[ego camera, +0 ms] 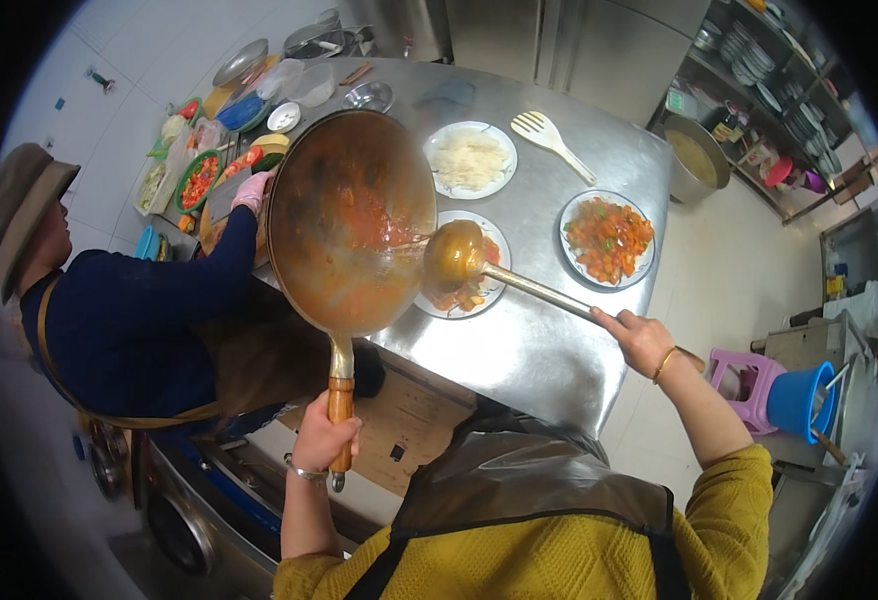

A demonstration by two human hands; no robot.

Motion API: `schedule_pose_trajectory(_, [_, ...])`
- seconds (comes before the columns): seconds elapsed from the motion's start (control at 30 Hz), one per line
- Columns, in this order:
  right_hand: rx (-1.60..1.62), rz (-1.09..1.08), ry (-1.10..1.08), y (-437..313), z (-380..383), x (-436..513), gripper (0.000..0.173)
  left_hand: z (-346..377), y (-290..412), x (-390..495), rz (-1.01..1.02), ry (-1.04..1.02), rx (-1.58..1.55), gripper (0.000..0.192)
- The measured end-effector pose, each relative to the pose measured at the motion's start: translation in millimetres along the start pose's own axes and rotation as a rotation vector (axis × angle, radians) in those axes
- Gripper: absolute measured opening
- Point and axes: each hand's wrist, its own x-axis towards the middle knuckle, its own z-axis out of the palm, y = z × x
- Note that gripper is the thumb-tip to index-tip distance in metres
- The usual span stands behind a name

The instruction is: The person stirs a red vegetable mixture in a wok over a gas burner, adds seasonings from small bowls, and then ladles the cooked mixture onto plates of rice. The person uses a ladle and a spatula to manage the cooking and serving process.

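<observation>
My left hand (326, 439) grips the wooden handle of a wok (349, 255), which is raised and tilted so that its inside faces me. Red sauce is smeared over the wok's inner surface. With my right hand (637, 341) I hold the long shaft of a metal ladle (457, 251), its bowl by the wok's right rim. Beneath the ladle, partly covered by it, lies a plate of cooked diced vegetables (499, 289). Farther right sits a full plate of similar food (607, 240). A plate of pale shredded food (472, 159) is beyond the ladle.
A slotted white spatula (555, 146) lies on the steel table (439, 356). To my left a co-worker (146, 322) in a hat works beside baskets of cut vegetables (198, 184). A large pot (694, 161), pink stool (743, 390) and blue bucket (799, 401) stand at right.
</observation>
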Motion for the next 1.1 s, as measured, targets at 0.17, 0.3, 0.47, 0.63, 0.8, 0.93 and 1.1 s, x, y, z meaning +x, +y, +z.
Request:
schedule_pose_trajectory(0.17, [0.155,0.037,0.041,-26,-14,29,0.068,0,1,-2,-0.007,-0.035,0.003,0.020])
schedule_pose_trajectory(0.3, [0.388,-0.033,0.258,-67,4,83,0.066,7,6,-4,0.020,-0.073,-0.058,0.019])
schedule_pose_trajectory(0.47, [0.247,0.062,0.087,-52,27,71,0.072,11,11,-6,0.033,-0.073,-0.113,0.019])
schedule_pose_trajectory(0.63, [0.031,0.056,-0.038,5,13,6,0.074,12,9,-1,0.042,0.081,0.067,0.020])
schedule_pose_trajectory(0.8, [0.174,0.058,-0.010,0,0,10,0.069,31,5,-6,0.042,0.130,0.076,0.021])
schedule_pose_trajectory(0.93, [0.459,-0.027,0.231,-29,7,51,0.068,65,12,-16,0.087,-0.006,-0.082,0.019])
schedule_pose_trajectory(1.1, [0.466,-0.013,0.369,-3,23,48,0.073,125,27,-21,0.051,-0.156,-0.222,0.020])
